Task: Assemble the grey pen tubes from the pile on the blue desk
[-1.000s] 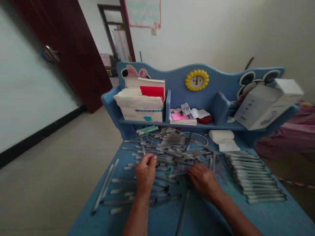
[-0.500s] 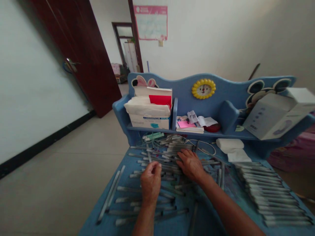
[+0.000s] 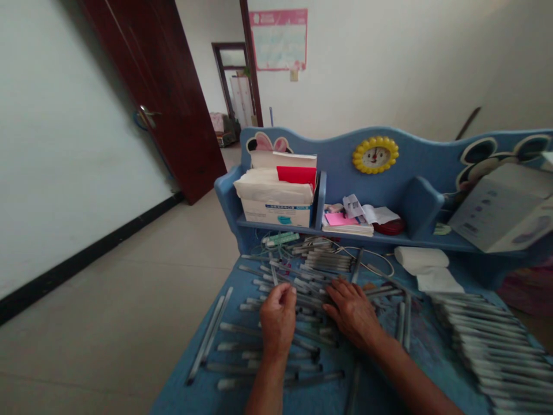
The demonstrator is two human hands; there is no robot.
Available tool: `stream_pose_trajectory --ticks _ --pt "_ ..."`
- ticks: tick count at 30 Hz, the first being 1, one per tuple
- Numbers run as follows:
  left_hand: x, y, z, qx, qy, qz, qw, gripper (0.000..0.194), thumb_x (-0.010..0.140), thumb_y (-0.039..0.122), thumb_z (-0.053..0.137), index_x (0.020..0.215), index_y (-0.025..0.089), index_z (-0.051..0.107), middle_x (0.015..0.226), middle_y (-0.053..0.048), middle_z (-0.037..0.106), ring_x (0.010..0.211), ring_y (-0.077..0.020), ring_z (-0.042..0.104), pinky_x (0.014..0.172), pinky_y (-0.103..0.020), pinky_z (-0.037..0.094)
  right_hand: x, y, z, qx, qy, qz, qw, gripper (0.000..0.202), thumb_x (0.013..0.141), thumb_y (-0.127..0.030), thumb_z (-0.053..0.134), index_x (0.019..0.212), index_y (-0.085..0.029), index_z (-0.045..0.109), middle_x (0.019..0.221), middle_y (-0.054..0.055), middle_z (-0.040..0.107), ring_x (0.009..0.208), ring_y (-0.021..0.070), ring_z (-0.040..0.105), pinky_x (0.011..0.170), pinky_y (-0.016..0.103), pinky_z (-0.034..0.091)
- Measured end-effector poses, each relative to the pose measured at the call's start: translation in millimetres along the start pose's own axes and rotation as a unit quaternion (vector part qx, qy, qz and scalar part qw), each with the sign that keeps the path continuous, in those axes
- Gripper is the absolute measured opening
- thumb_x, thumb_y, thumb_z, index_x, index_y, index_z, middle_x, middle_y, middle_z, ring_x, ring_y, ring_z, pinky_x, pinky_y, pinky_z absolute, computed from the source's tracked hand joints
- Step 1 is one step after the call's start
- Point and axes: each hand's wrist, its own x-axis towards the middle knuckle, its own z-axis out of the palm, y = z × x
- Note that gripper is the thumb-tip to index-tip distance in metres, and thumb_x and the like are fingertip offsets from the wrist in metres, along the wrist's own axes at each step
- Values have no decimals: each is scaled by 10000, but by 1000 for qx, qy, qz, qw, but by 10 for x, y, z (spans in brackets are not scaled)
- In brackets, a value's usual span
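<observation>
Blue surface (image 3: 389,380) nearest, strewn with grey pens. Left hand (image 3: 277,318) hovering over loose pens (image 3: 276,346) lying crosswise, fingertips pinched together at the top, grip closed on something too small and blurred to make out. Right hand (image 3: 353,311) just beside it, palm down, fingers spread flat on the pile (image 3: 315,271) of pens in the middle, grip open, nothing held. Two long pens (image 3: 209,340) lying near the surface's left edge, running lengthwise. Sorted pens (image 3: 488,340) in a neat row at the right, side by side, well apart from both hands. Two more pens (image 3: 404,320) lying lengthwise between right hand and that row.

Beyond the pile, a thin white cable (image 3: 371,262) looping across, a green strip (image 3: 280,238) under the shelf, and a folded white cloth (image 3: 425,268) to the right. Blue shelf (image 3: 345,233) behind, with a white box (image 3: 276,204) stuffed with papers and a red card (image 3: 296,174) at left, pink notes (image 3: 339,219) and papers in the middle, a large pale box (image 3: 501,213) tilted at right. Yellow flower clock (image 3: 375,155) on the backboard. Farther off, a dark brown door (image 3: 173,104) at left, pale floor, white wall with a pink-edged poster (image 3: 279,37).
</observation>
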Motion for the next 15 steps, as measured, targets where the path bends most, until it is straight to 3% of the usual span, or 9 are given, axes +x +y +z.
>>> stream_pose_trajectory --ticks 15 --pt "5 -31 34 -8 9 1 1000 298 711 400 568 870 164 656 776 -71 688 743 -221 645 646 -300 487 -161 -37 21 3 37 -14 999 271 862 -284 468 1088 -211 600 1193 74 583 1118 233 498 967 420 347"
